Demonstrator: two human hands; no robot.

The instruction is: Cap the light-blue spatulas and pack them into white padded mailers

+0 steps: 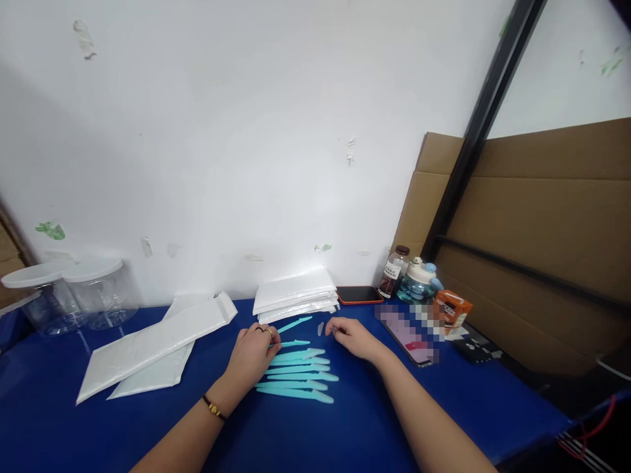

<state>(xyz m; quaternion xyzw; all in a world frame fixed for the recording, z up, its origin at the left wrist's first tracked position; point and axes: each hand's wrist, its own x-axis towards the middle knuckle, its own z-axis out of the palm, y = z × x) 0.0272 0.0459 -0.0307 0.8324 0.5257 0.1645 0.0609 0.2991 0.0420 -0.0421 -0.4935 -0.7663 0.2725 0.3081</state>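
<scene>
Several light blue plastic knife-shaped pieces [298, 374] lie in a row on the blue table [345, 427] in front of me. My left hand [254, 351], with a ring and a bracelet, rests on the left end of the row, its fingers curled over one piece [294, 343]. Another light blue piece [294, 323] lies alone a little further back. My right hand [351, 335] hovers low to the right of the row, fingers loosely bent beside a small clear cap [320, 328], with nothing visibly held.
A stack of white padded envelopes [294, 292] sits at the back, and long white envelopes [152, 345] lie on the left. Two clear lidded jars [73, 292] stand far left. A phone [359, 295], bottles [411, 279], an orange box [452, 307] and cardboard [537, 230] crowd the right.
</scene>
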